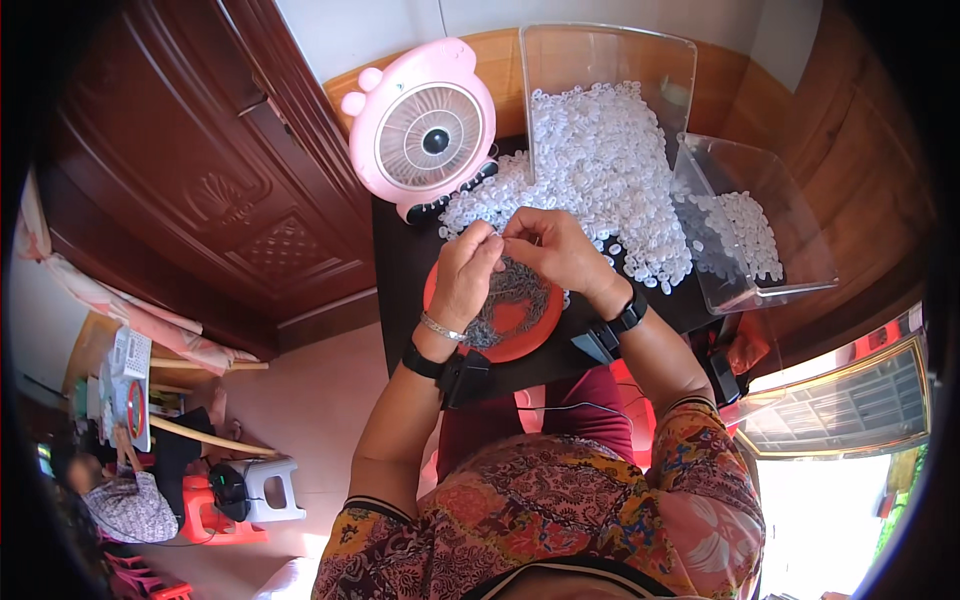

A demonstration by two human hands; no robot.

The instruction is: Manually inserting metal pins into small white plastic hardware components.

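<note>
My left hand (468, 270) and my right hand (552, 250) meet fingertip to fingertip above a round red dish (520, 345). Both are closed in a pinch, and whatever lies between the fingers is too small or hidden to name. A heap of small grey metal pieces (515, 285) fills much of the dish, with its red bottom showing in the middle. Just beyond my hands spreads a large pile of small white, ring-like plastic pieces (600, 140). Some of them lie loose near my right wrist.
A pink animal-shaped fan (435, 140) stands at the dark table's (400, 300) back left. A clear bin (610, 38) stands behind the white pile; another clear bin (805, 250) sits right, holding similar pieces. Far left, another person (135, 505) sits at a table near stools (270, 490).
</note>
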